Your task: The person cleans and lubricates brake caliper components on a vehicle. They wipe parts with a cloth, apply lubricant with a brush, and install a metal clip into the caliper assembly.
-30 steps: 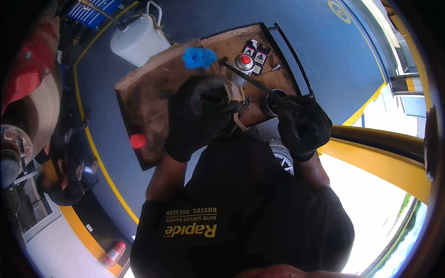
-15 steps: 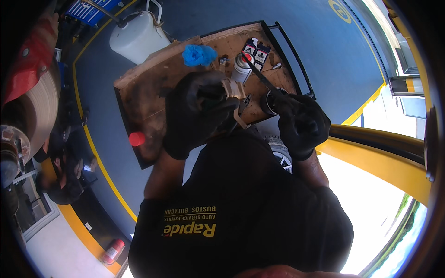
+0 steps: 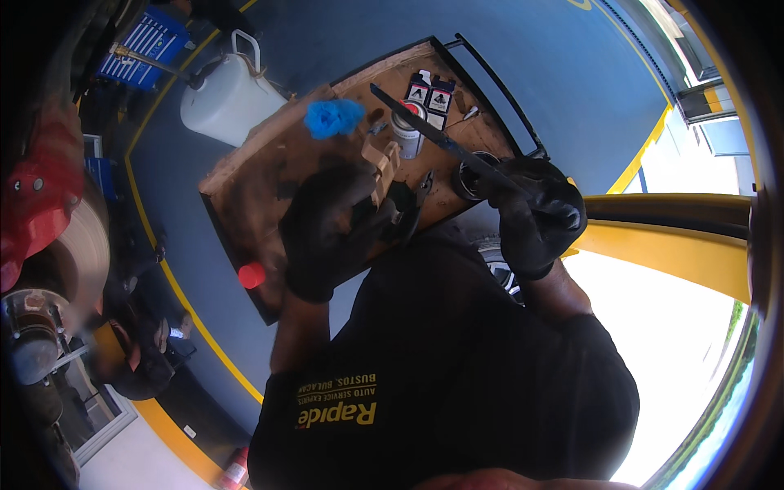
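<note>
My left hand (image 3: 322, 224), in a black glove, is closed around a tan metal bracket (image 3: 384, 171) with a notched end. The bracket stands tilted upward over the table, its lower part hidden by my fingers. A long, flat, dark file (image 3: 445, 143) is gripped at its near end by my gloved right hand (image 3: 535, 216). Its blade points away to the left, passing over a spray can (image 3: 407, 140) with a red top. The file's tip is apart from the bracket. Pliers (image 3: 424, 186) lie between my hands, and a round dark tin (image 3: 467, 180) stands beside my right hand.
The cardboard-covered table (image 3: 245, 184) also bears a crumpled blue bundle (image 3: 335, 118), a red cap (image 3: 251, 275) and small boxes (image 3: 429, 94). Beyond its left edge stands a white container (image 3: 229, 98). A brake disc (image 3: 77, 253) with a red caliper (image 3: 37, 204) looms at far left.
The file's tip has swung left and its blade shows longer. The bracket has turned more upright in my left hand. The whole view has shifted slightly.
</note>
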A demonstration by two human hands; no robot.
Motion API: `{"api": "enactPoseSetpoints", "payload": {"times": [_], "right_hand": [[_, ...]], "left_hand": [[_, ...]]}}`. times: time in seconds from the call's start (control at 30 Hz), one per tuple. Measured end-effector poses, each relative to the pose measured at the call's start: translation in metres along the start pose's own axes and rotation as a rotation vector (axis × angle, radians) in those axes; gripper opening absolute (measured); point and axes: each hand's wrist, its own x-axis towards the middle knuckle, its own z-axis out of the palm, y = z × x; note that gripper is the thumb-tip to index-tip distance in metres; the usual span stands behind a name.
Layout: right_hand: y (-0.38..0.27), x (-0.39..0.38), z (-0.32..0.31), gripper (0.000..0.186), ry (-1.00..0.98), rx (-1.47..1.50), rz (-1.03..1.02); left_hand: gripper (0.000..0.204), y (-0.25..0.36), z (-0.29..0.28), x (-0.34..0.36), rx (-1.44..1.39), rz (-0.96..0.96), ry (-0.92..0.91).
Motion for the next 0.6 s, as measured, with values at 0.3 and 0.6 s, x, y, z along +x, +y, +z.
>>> {"api": "enactPoseSetpoints", "payload": {"times": [0.3, 0.6], "right_hand": [[0.0, 0.01, 0.002, 0.02, -0.24, -0.225, -0.306], [0.009, 0.006, 0.003, 0.019, -0.177, -0.366, -0.301]], "left_hand": [[0.049, 0.001, 0.004, 0.003, -0.08, 0.042, 0.043], [0.048, -0.003, 0.005, 0.002, -0.15, 0.006, 0.068]]}}
